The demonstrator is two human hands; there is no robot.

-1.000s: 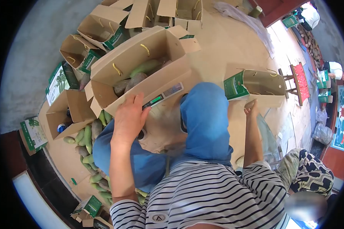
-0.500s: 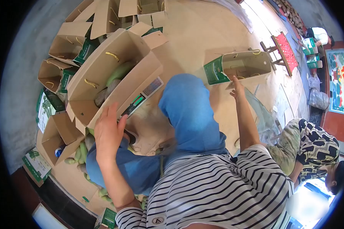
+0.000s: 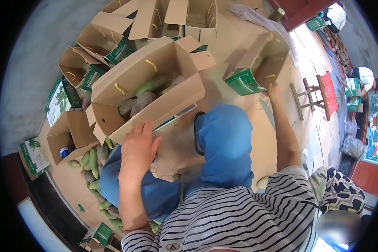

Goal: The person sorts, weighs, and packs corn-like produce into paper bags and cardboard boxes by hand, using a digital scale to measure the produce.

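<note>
My left hand (image 3: 137,147) lies with fingers extended and thumb apart against the near wall of a large open cardboard box (image 3: 140,117). Inside that box are a green, radish-like vegetable (image 3: 153,85) and brownish roots (image 3: 143,104). Along its near side runs a narrow panel (image 3: 185,111), partly hidden by the box. My right hand (image 3: 274,93) grips the near corner of another open cardboard box (image 3: 260,59), which has a green printed end and a yellow rope handle. Its fingers are partly hidden at the edge.
Several open boxes (image 3: 101,38) stand at the left and back. Green and brown vegetables (image 3: 90,166) lie beside my left leg. A wooden stool with a red top (image 3: 328,94) stands at the right. A person in patterned clothing (image 3: 342,191) is close on my right; others are farther back.
My right hand has reached the box on the right, which has turned and blurred with motion. The view has shifted, and my left hand remains at the large box.
</note>
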